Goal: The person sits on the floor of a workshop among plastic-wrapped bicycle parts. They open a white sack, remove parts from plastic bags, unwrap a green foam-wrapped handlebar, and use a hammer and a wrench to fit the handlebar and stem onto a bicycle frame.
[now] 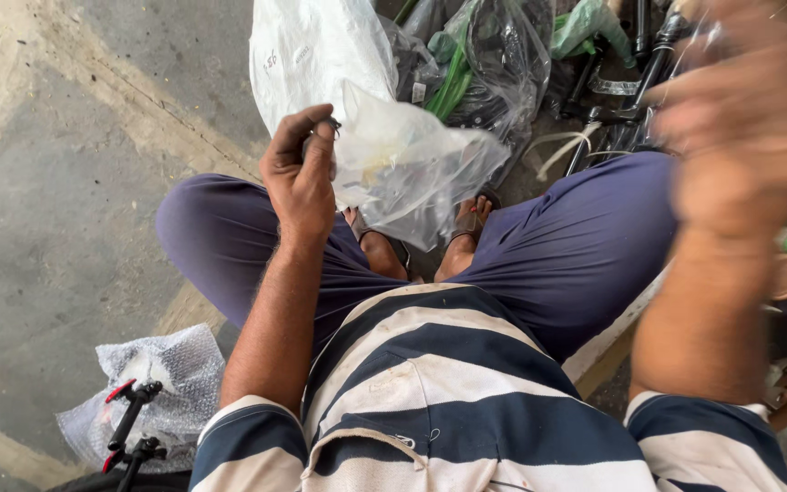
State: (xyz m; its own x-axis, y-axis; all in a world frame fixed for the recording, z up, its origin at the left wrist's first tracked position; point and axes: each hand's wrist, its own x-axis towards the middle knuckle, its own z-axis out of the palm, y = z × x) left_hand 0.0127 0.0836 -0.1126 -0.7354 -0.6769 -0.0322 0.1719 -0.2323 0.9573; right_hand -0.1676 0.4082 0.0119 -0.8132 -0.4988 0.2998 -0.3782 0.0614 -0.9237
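Concrete floor under clear plastic bag (412, 169) of small parts, left hand (301, 173) pinching its neck, right hand (740, 118) blurred, grip unclear.

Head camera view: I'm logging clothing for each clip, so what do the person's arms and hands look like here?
Both arms are bare from the upper arm down, under short sleeves of a shirt in broad navy and off-white stripes. The left hand shows no glove, ring or watch. The right hand is heavily blurred, so rings cannot be judged; no glove or wristband shows on it.
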